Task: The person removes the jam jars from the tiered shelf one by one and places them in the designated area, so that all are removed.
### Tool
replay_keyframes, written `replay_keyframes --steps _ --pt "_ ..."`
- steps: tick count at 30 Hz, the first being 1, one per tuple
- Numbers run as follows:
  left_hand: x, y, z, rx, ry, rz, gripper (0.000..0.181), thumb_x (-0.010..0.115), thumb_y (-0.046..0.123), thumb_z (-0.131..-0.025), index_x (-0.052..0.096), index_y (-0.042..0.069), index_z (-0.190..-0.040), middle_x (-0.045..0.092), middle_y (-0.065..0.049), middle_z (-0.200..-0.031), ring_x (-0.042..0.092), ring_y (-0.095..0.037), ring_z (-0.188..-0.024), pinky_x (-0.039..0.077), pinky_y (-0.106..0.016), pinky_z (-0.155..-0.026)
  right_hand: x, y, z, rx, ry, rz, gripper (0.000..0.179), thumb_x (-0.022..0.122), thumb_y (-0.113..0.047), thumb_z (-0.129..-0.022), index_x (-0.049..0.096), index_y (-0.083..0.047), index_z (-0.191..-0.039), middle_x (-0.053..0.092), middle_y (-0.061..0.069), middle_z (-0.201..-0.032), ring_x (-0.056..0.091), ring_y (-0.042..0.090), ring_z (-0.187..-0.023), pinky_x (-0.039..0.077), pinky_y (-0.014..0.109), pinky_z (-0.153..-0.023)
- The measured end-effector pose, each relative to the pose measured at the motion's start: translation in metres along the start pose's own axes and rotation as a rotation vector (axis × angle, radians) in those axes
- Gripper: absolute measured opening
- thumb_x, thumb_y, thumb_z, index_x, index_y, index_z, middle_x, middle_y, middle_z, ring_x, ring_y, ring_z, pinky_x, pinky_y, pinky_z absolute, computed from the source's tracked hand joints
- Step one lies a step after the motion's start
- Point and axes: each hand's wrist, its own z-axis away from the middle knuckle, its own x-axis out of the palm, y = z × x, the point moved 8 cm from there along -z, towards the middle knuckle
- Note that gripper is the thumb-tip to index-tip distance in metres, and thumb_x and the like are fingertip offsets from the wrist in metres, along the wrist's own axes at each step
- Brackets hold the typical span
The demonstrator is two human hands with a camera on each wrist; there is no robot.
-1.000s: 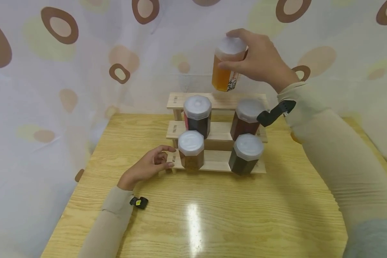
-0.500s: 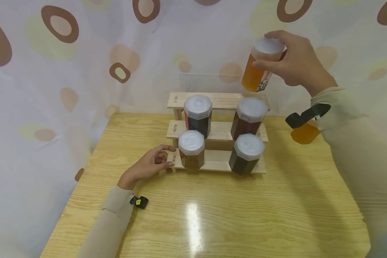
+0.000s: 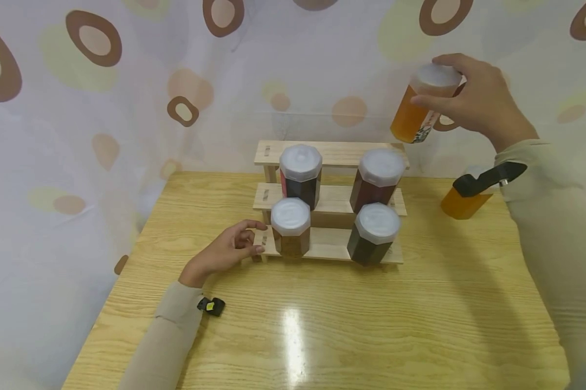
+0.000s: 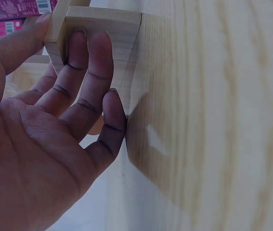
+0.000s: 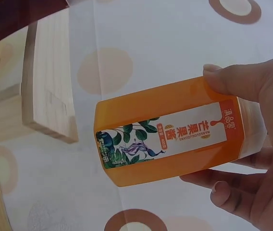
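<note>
In the head view my right hand point(image 3: 483, 100) holds up a jar of orange mango jam point(image 3: 406, 120) by its white lid end, right of the rack. The right wrist view shows the jam's printed label point(image 5: 170, 137), and the jar lies tilted. My left hand point(image 3: 221, 253) grips the left end of the stepped wooden rack point(image 3: 328, 242) at its lowest shelf. Thumb and index finger straddle that shelf's end, while other fingers point(image 4: 100, 57) lie along the rack's side piece.
On the lowest shelf stand a brown jar point(image 3: 291, 241) and a dark jar point(image 3: 368, 246). The middle shelf carries another dark jar point(image 3: 301, 189) and a reddish-brown jar point(image 3: 371, 190). An orange jar point(image 3: 458, 207) stands on the table point(image 3: 253, 325), partly behind my right wrist strap. Patterned cloth point(image 3: 224, 86) hangs behind.
My right hand has carried the mango jam jar rightward from above the top shelf, past the rack's right end. The orange jar on the table has come into sight. My left hand stays put.
</note>
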Motion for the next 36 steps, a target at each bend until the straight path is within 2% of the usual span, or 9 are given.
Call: replay_keyframes --steps 9,14,18,21,23,27,30,34,36 --pt "0.0 -0.001 -0.001 -0.012 -0.004 0.015 0.046 0.063 0.001 -0.102 0.046 0.001 -0.145 0.059 -0.029 -0.087 0.067 -0.04 -0.08 0.046 -0.029 -0.062 -0.012 0.033 0.009 0.057 0.033 -0.013 0.082 0.077 -0.044 -0.093 0.038 -0.018 -0.161 0.039 0.016 -0.161 0.045 0.035 -0.115 0.04 0.015 -0.074" --pt "0.0 -0.001 -0.001 -0.008 -0.005 0.017 0.046 0.063 0.0 -0.102 0.046 0.0 -0.145 0.059 -0.029 -0.086 0.066 -0.04 -0.08 0.046 -0.03 -0.062 -0.012 0.046 0.016 0.063 0.02 0.003 0.081 0.075 -0.043 -0.094 0.037 -0.013 -0.16 0.039 0.02 -0.16 0.046 0.042 -0.118 0.037 0.016 -0.073" --pt "-0.001 -0.001 0.0 -0.012 0.001 0.015 0.046 0.064 0.001 -0.102 0.047 0.001 -0.145 0.059 -0.028 -0.086 0.067 -0.039 -0.08 0.046 -0.03 -0.061 -0.008 0.055 0.02 0.066 0.004 0.015 0.081 0.073 -0.042 -0.096 0.036 -0.009 -0.16 0.035 0.018 -0.162 0.043 0.047 -0.128 0.045 0.028 -0.088" --pt "-0.001 -0.001 0.0 -0.015 0.005 0.008 0.046 0.064 0.001 -0.102 0.047 0.002 -0.145 0.06 -0.027 -0.086 0.066 -0.038 -0.079 0.046 -0.03 -0.061 -0.002 0.062 0.024 0.069 -0.018 0.012 0.083 0.073 -0.042 -0.096 0.034 -0.007 -0.16 0.033 0.021 -0.163 0.041 0.05 -0.132 0.044 0.047 -0.103" --pt "-0.001 -0.001 0.0 -0.012 0.004 0.005 0.046 0.064 0.002 -0.102 0.047 0.001 -0.145 0.06 -0.027 -0.086 0.066 -0.038 -0.078 0.046 -0.029 -0.061 0.003 0.067 0.027 0.079 -0.037 0.009 0.085 0.073 -0.042 -0.096 0.032 -0.006 -0.161 0.032 0.025 -0.162 0.041 0.052 -0.132 0.042 0.058 -0.104" --pt "-0.001 -0.001 0.001 -0.004 0.005 0.006 0.045 0.064 0.001 -0.102 0.047 0.001 -0.144 0.06 -0.027 -0.086 0.067 -0.039 -0.079 0.046 -0.03 -0.06 0.013 0.077 0.031 0.091 -0.06 0.018 0.086 0.074 -0.044 -0.095 0.033 -0.006 -0.161 0.035 0.028 -0.159 0.044 0.053 -0.128 0.042 0.06 -0.095" --pt "-0.001 -0.002 0.0 -0.001 0.004 0.008 0.046 0.064 0.001 -0.102 0.047 0.001 -0.145 0.06 -0.027 -0.086 0.067 -0.04 -0.08 0.046 -0.029 -0.06 0.02 0.085 0.033 0.09 -0.075 0.024 0.086 0.074 -0.043 -0.095 0.033 -0.005 -0.16 0.034 0.03 -0.16 0.044 0.055 -0.126 0.042 0.062 -0.094" --pt "0.0 -0.002 0.0 -0.001 0.005 -0.001 0.046 0.064 0.002 -0.102 0.047 0.002 -0.145 0.06 -0.025 -0.085 0.066 -0.038 -0.078 0.045 -0.028 -0.061 0.031 0.093 0.036 0.096 -0.1 0.017 0.087 0.074 -0.041 -0.096 0.031 -0.001 -0.159 0.033 0.035 -0.157 0.043 0.058 -0.125 0.038 0.073 -0.098" --pt "-0.001 -0.002 0.0 0.0 0.006 -0.008 0.046 0.065 0.003 -0.102 0.048 0.002 -0.145 0.06 -0.023 -0.084 0.065 -0.037 -0.077 0.044 -0.028 -0.06 0.037 0.097 0.037 0.108 -0.112 0.02 0.086 0.074 -0.042 -0.096 0.033 0.0 -0.158 0.037 0.037 -0.153 0.045 0.057 -0.122 0.043 0.07 -0.095"
